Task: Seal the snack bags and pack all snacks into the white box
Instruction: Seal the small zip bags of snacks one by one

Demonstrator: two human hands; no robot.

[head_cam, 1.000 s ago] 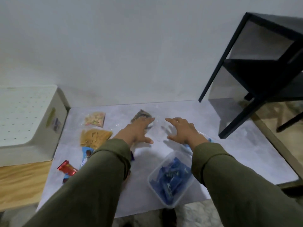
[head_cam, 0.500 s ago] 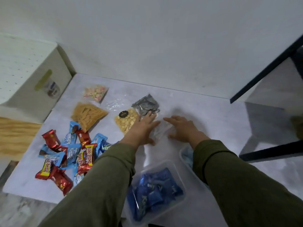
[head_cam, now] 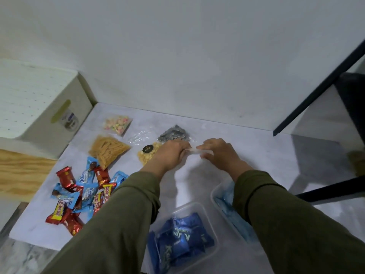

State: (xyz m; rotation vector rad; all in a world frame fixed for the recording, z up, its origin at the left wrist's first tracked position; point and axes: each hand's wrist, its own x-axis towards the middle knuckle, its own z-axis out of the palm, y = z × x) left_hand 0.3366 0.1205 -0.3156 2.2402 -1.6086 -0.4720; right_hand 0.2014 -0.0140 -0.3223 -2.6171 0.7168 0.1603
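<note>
Two hands pinch the top strip of a clear plastic snack bag on a pale marble-look table.

Head view: the left hand (head_cam: 171, 155) and right hand (head_cam: 218, 153) each pinch the clear plastic snack bag (head_cam: 194, 150) at centre. At 10 o'clock lie a yellow stick-snack bag (head_cam: 108, 150) and a pastel-puff bag (head_cam: 118, 124); at 8 o'clock, red and blue candy wrappers (head_cam: 79, 194), one reading "beng-beng". At 6 o'clock a clear tub of dark-blue packets (head_cam: 183, 240), lettering blurred. The white dotted box (head_cam: 37, 103) stands at 9 o'clock.
</note>
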